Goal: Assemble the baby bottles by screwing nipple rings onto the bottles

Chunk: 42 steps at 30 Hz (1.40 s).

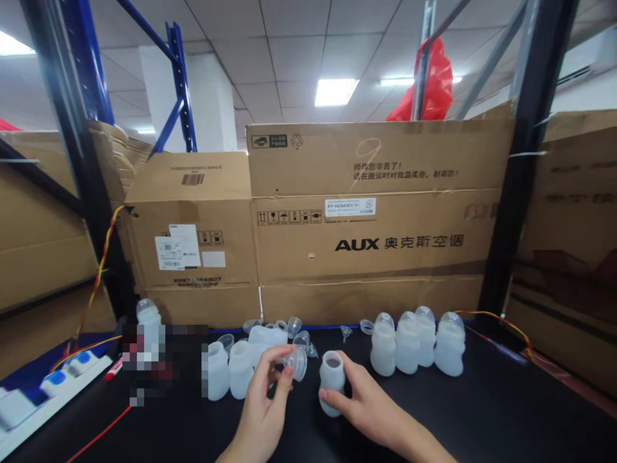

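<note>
My left hand [268,397] pinches a clear bottle nipple with a ridged collar [299,364], its wide ring side turned to the right. My right hand [369,400] is wrapped around an open, translucent baby bottle [331,373] that stands upright on the black table, its mouth facing up. A small gap separates the collar from the bottle. Left of my hands stand two more open bottles [216,376], and a bottle on its side [268,335] lies behind. To the right is a group of several capped bottles [384,347].
Loose clear caps and collars [294,326], a nipple [346,332] and a ring [367,326] lie toward the back. A capped bottle [150,325] stands far left near a power strip [58,402] and a red marker [114,368]. Cardboard boxes [376,263] wall the back between rack posts.
</note>
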### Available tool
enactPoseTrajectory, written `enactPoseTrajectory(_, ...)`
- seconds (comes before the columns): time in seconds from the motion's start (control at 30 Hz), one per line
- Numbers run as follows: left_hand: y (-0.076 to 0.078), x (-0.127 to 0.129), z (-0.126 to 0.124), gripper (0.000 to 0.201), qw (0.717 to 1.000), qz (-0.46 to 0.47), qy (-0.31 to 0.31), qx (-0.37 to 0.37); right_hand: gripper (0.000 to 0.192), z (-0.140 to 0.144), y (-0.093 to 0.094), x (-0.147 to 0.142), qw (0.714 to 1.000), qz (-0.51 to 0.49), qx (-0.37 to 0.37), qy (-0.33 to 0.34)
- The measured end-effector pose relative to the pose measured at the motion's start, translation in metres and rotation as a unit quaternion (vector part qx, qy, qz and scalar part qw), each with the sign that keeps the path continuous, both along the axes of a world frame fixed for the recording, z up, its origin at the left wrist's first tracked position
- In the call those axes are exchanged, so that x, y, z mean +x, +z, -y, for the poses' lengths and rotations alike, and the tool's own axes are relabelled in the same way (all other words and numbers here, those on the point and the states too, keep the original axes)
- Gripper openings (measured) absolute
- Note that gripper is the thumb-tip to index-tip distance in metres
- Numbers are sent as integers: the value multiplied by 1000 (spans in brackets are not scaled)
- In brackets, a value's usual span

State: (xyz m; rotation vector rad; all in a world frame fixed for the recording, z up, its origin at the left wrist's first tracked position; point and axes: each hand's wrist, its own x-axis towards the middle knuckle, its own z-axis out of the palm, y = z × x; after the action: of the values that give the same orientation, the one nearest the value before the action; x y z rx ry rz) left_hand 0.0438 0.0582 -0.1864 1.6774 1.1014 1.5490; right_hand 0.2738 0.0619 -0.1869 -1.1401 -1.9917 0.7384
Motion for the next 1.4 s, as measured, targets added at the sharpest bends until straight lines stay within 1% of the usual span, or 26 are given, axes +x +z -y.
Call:
enactPoseTrajectory(0.03, 1, 0, 1, 42, 1000, 4, 1, -3, 36, 1, 0, -2, 1000, -7, 11, 10)
enactPoseTrajectory(0.07, 1, 1, 1, 42, 1000, 4, -2, -8, 37, 2, 1, -5, 999, -13, 35, 13)
enactPoseTrajectory(0.13, 1, 2, 2, 42, 1000, 1, -18, -22, 46, 4, 0, -9, 996, -4, 91, 3)
enactPoseTrajectory(0.2, 0, 4, 3, 43, 998, 11, -49, -39, 54, 7, -1, -13, 991, 37, 124, -19)
enactPoseTrajectory(0.27, -3, 6, 3, 44, 994, 28, -86, -63, 60, 9, -3, -15, 985, 90, 139, -39)
enactPoseTrajectory(0.37, -6, 8, 2, 48, 986, 52, -122, -98, 64, 10, -8, -15, 971, 153, 176, -62)
enactPoseTrajectory(0.43, -8, 8, -1, 55, 982, 66, -130, -116, 67, 9, -9, -15, 953, 191, 224, -77)
enactPoseTrajectory(0.5, -9, 8, -4, 63, 978, 72, -146, -133, 74, 9, -8, -13, 925, 233, 285, -92)
enactPoseTrajectory(0.57, -10, 9, -6, 65, 972, 64, -167, -154, 81, 11, -4, -11, 894, 274, 340, -101)
enactPoseTrajectory(0.63, -11, 10, -7, 65, 967, 53, -170, -185, 83, 15, 2, -10, 870, 304, 377, -91)
enactPoseTrajectory(0.7, -13, 12, -7, 69, 957, 44, -163, -235, 82, 20, 6, -12, 858, 319, 397, -68)
enactPoseTrajectory(0.77, -15, 13, -6, 73, 949, 42, -156, -272, 81, 24, 6, -15, 858, 316, 401, -59)
enactPoseTrajectory(0.83, -15, 13, -5, 71, 951, 41, -153, -265, 82, 25, 3, -17, 868, 298, 388, -79)
enactPoseTrajectory(0.93, -11, 12, -3, 61, 963, 37, -168, -209, 82, 22, 1, -17, 896, 270, 337, -102)
enactPoseTrajectory(1.03, -3, 8, 1, 52, 966, 23, -199, -166, 76, 21, 6, -13, 944, 211, 241, -81)
enactPoseTrajectory(1.1, 0, 4, 4, 48, 963, 4, -226, -143, 64, 22, 12, -12, 972, 159, 162, -61)
enactPoseTrajectory(1.13, 2, 2, 5, 47, 962, -9, -241, -130, 56, 22, 16, -12, 981, 138, 125, -51)
enactPoseTrajectory(1.2, 4, -3, 6, 45, 959, -34, -264, -97, 44, 24, 20, -13, 993, 103, 58, -28)
enactPoseTrajectory(1.27, 7, -7, 6, 43, 959, -41, -274, -65, 38, 25, 22, -16, 998, 60, 2, -11)
enactPoseTrajectory(1.3, 8, -8, 6, 44, 958, -30, -277, -62, 37, 26, 22, -18, 999, 41, -16, -5)
enactPoseTrajectory(1.33, 10, -8, 6, 47, 957, -10, -281, -70, 36, 26, 22, -20, 999, 29, -25, -4)
enactPoseTrajectory(1.4, 12, -6, 7, 63, 952, 45, -286, -96, 35, 28, 22, -24, 999, 26, -14, -12)
